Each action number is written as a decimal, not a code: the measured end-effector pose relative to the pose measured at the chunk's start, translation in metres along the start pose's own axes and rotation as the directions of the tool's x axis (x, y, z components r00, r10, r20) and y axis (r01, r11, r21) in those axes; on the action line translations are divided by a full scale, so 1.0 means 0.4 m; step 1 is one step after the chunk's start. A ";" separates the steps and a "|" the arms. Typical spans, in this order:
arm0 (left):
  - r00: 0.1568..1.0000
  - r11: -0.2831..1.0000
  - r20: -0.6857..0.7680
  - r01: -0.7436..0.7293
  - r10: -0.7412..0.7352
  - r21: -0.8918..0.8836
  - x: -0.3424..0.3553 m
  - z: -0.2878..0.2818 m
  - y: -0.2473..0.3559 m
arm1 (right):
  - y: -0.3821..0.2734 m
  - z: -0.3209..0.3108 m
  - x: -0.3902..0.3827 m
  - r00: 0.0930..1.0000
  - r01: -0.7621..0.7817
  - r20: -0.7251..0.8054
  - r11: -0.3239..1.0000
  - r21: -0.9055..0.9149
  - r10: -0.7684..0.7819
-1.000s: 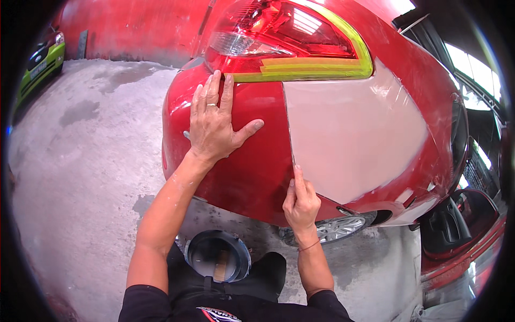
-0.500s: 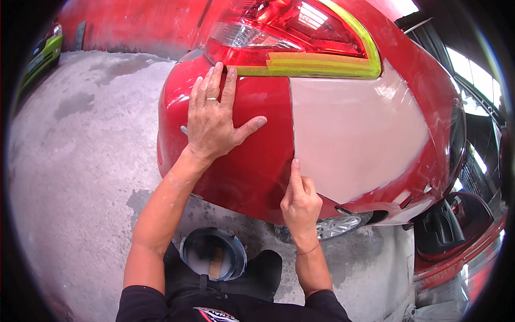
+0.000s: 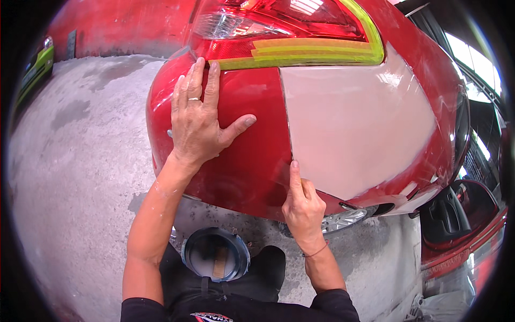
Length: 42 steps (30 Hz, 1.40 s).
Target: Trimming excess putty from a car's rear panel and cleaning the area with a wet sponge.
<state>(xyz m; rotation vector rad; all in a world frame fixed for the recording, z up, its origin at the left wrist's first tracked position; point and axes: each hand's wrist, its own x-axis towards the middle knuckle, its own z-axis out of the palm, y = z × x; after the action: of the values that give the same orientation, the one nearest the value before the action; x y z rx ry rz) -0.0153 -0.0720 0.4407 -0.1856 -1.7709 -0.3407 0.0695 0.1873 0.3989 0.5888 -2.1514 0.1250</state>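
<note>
My left hand (image 3: 197, 126) lies flat on the glossy red bumper (image 3: 241, 129) of a car, fingers spread and tips just under the tail light (image 3: 279, 24). Yellow-green masking tape (image 3: 316, 56) runs along the lamp's lower and outer edge. Beside the bumper is a body panel with a large patch of matte pinkish-beige filler or primer (image 3: 354, 123). My right hand (image 3: 303, 204) has its index finger stretched along the narrow gap between bumper and panel, touching its lower part. Its other fingers are curled in; whatever they may hold is hidden.
Between my legs stands a dark bucket (image 3: 193, 241) with cloudy liquid and a wooden-looking block (image 3: 220, 262) inside. A wheel (image 3: 343, 220) shows under the car. At far right is another red vehicle part (image 3: 450, 252); at far left, a green car (image 3: 36, 75).
The view has shifted slightly, so the car sits a little higher and further left. My right fingertip is slightly lower along the gap; my left hand stays flat on the bumper.
</note>
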 end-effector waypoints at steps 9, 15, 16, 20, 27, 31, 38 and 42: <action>1.000 1.000 -0.007 0.006 -0.006 -0.011 -0.002 -0.004 -0.003 | 0.005 0.026 -0.007 0.997 0.033 -0.068 0.999 0.005 -0.033; 1.000 0.998 -0.003 0.013 -0.013 -0.054 -0.004 0.004 0.000 | 0.042 0.047 -0.040 0.993 0.074 -0.092 0.996 -0.041 -0.077; 1.000 0.999 -0.009 0.009 -0.009 -0.051 -0.003 0.003 -0.002 | 0.034 0.041 -0.038 0.995 0.062 -0.073 0.997 -0.041 -0.065; 1.000 0.999 -0.016 0.003 -0.004 -0.044 -0.001 -0.004 -0.007 | 0.021 0.016 -0.031 0.998 0.056 -0.022 0.998 -0.043 -0.057; 1.000 0.998 -0.007 0.015 -0.015 -0.057 -0.004 0.001 -0.008 | 0.030 0.016 -0.075 0.999 0.031 -0.003 0.999 -0.039 -0.032; 1.000 0.998 0.004 0.022 -0.022 -0.058 -0.002 -0.005 0.004 | 0.031 -0.009 -0.102 0.996 -0.024 0.086 0.996 -0.087 0.031; 0.999 0.999 0.022 0.024 -0.023 -0.028 -0.010 -0.008 0.001 | -0.014 -0.102 -0.064 0.977 -0.091 0.191 0.996 -0.008 0.091; 1.000 1.000 0.022 0.014 -0.013 -0.017 -0.008 -0.010 0.002 | -0.026 -0.066 0.013 0.992 0.009 -0.127 0.986 0.168 0.012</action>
<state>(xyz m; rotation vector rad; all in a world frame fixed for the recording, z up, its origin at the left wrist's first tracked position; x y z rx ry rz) -0.0105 -0.0722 0.4387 -0.1900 -1.7920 -0.3647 0.0909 0.1840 0.4179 0.6582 -2.0298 0.3395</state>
